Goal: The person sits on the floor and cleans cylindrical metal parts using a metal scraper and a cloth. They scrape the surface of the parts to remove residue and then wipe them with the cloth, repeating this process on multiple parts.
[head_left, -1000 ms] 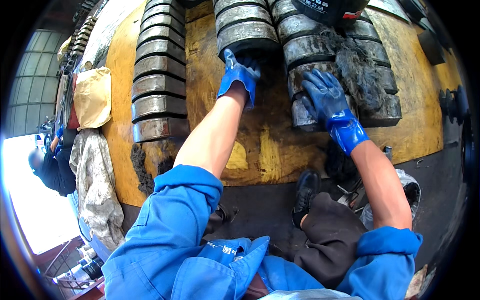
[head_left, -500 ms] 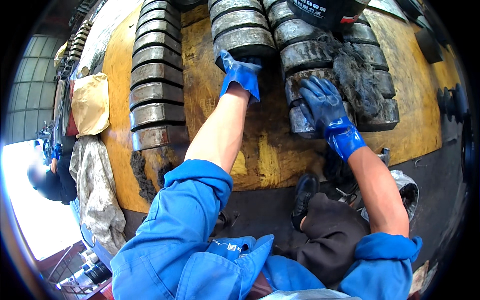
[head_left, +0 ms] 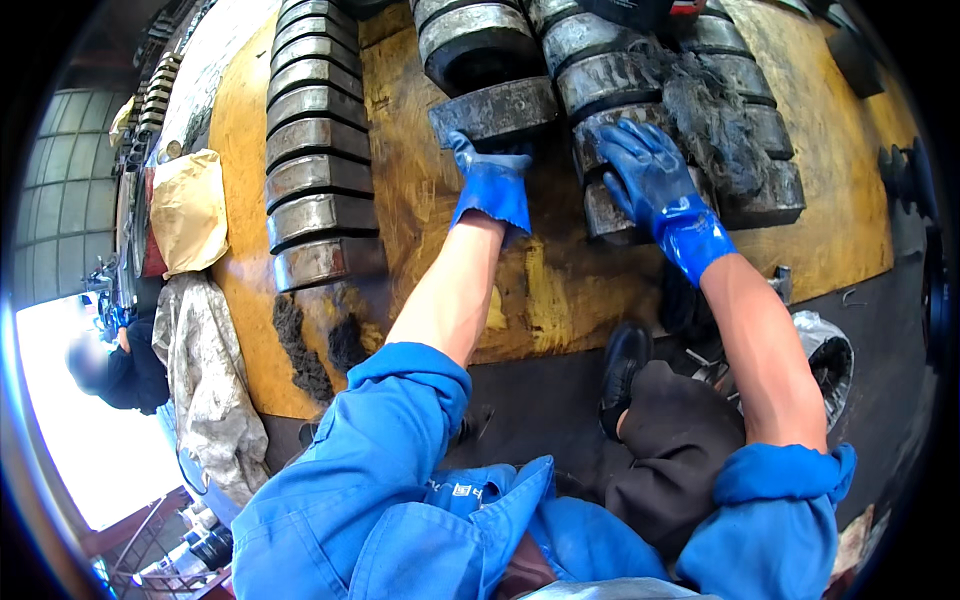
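As left hand (head_left: pixel 492 185) holds ring (head_left: pixel 497 110), jacket (head_left: pixel 400 555) shows lettering (head_left: pixel 462 490).

The left glove (head_left: pixel 493 196) and right glove (head_left: pixel 655 185) are glossy blue; the blue jacket (head_left: pixel 420 545) has rolled sleeves (head_left: pixel 412 380) and small white print (head_left: pixel 463 490); the trousers (head_left: pixel 675 440) are dark, the shoe (head_left: pixel 626 362) black.

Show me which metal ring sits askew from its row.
The metal ring at the left hand: it angles away from its neighbour, leaving a gap; the other rings line up closely.
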The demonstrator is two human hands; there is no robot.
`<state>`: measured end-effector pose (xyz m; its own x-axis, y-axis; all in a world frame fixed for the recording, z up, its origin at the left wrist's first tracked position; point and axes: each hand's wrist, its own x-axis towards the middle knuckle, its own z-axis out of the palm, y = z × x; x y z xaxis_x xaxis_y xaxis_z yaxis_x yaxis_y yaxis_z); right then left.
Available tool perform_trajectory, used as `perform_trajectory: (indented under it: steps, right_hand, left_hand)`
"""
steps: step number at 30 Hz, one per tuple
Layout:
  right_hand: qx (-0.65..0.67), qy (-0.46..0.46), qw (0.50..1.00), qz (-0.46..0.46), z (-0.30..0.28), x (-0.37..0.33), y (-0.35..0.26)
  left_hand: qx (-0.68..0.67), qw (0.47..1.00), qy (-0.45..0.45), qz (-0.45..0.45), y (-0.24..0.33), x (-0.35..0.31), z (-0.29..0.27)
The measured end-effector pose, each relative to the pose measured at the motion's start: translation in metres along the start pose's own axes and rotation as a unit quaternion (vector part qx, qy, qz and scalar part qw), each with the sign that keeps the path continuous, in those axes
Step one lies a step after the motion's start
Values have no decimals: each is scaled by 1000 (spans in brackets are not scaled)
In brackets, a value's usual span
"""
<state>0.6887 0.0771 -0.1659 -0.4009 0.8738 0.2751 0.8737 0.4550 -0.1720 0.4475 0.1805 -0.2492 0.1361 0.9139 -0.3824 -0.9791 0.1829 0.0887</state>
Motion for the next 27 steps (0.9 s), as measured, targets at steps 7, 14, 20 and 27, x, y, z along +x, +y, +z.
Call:
perform_trajectory:
  steps: [7,14,20,27]
  right_hand:
    - [-24,18,999,-15,12,2,2]
    - [-34,40,999,-13,18,-3,3]
    - [-38,49,998,-15,19,-1,4]
    - [-35,57,997,-35,10,3,-2]
  left_hand:
    - [65,996,48,-31,19,-68,-28]
    - [132,975,169,-52,15,-138,-12]
    - [140,978,124,-88,11,-173,-18]
    - [216,962,148,-75,13,-198,-17]
